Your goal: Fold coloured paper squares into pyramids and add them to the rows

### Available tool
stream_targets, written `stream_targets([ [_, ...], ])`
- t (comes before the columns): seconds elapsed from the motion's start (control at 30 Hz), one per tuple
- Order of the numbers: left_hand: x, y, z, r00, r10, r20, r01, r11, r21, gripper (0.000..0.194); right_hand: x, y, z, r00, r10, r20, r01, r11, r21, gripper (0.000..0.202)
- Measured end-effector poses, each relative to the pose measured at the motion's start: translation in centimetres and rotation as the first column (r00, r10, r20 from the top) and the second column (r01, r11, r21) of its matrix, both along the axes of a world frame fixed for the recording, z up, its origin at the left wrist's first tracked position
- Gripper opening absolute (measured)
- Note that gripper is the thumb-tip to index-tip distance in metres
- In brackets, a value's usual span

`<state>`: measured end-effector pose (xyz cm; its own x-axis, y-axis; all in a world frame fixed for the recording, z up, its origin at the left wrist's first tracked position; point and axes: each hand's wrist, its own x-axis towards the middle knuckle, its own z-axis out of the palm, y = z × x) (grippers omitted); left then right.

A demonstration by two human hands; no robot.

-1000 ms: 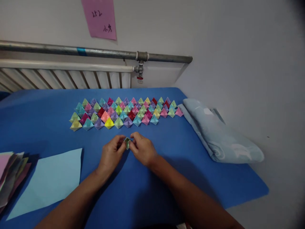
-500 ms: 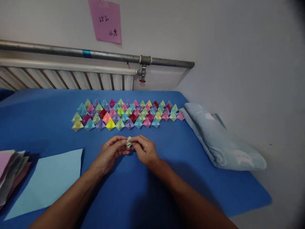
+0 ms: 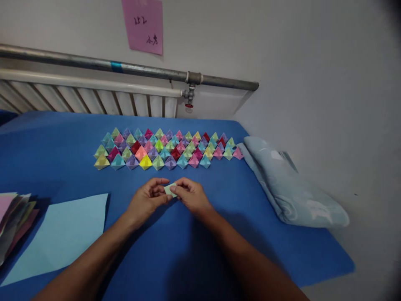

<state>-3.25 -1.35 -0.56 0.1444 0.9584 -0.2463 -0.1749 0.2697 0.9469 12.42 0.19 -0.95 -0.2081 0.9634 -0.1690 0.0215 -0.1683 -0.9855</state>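
A small pale green folded paper (image 3: 169, 190) is held between my two hands above the blue surface. My right hand (image 3: 191, 195) pinches its right side, thumb on top of it. My left hand (image 3: 147, 197) has its thumb at the lower left edge of the paper, with the fingers curled behind. Beyond the hands, several small folded paper boats (image 3: 158, 162) in many colours stand in staggered rows. The side of the paper turned away from me is hidden.
At the left lie a light blue sheet (image 3: 67, 234) and a stack of coloured papers (image 3: 15, 225). A folded pale blue blanket (image 3: 291, 192) rests on the right edge of the blue surface (image 3: 150, 267). Behind are a radiator (image 3: 94, 90) and a metal pipe (image 3: 150, 71) with a valve.
The green paper has been turned from an opened, diamond-like shape to a flat rectangle. My left thumb has moved down to its lower edge. The view has shifted slightly.
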Motion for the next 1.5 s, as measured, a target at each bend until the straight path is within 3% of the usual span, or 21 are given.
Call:
stream_targets([
  [0.2, 0.3, -0.3, 0.5, 0.995, -0.05, -0.085, 0.053, 0.998, 0.04, 0.027, -0.1, -0.1, -0.4, 0.998, -0.06, -0.028, 0.061, 0.998, 0.022, 0.02],
  [0.3, 0.2, -0.4, 0.4, 0.985, -0.103, -0.137, 0.11, 0.993, 0.045, 0.029, -0.1, -0.2, -0.2, 0.998, -0.066, -0.012, 0.066, 0.997, 0.027, 0.02],
  [0.53, -0.4, -0.3, 0.7, 0.966, -0.167, -0.196, 0.187, 0.979, 0.085, 0.032, 0.2, -0.4, 0.5, 0.998, 0.057, 0.028, -0.059, 0.996, 0.06, 0.016],
  [0.7, -0.8, -0.3, 1.3, 0.95, -0.191, -0.247, 0.221, 0.97, 0.102, 0.033, 0.4, -0.4, 0.8, 0.996, 0.079, -0.035, -0.082, 0.992, -0.097, 0.026],
  [0.83, -0.8, -0.3, 1.4, 0.938, -0.225, -0.264, 0.25, 0.966, 0.065, 0.035, 0.3, -0.5, 1.0, 0.997, 0.07, -0.012, -0.07, 0.997, -0.024, 0.027],
  [1.03, -1.1, -0.2, 1.5, 0.934, -0.247, -0.257, 0.279, 0.956, 0.094, 0.036, -0.2, -0.3, 0.4, 0.97, 0.029, -0.241, -0.079, 0.976, -0.202, 0.035],
  [1.23, -1.2, -0.2, 1.2, 0.929, -0.277, -0.243, 0.291, 0.956, 0.023, 0.036, 0.6, -0.1, 0.8, 0.99, 0.139, 0.02, -0.139, 0.99, -0.029, 0.03],
  [1.4, -1.1, 0.0, 1.2, 0.922, -0.284, -0.262, 0.292, 0.956, -0.007, 0.037, 0.6, -0.2, 0.9, 0.985, 0.174, 0.001, -0.173, 0.977, -0.122, 0.025],
  [1.5, -1.0, 0.0, 1.0, 0.9, -0.34, -0.271, 0.339, 0.939, -0.055, 0.036, 0.3, -0.4, 0.7, 0.977, 0.206, 0.048, -0.203, 0.977, -0.064, 0.021],
])
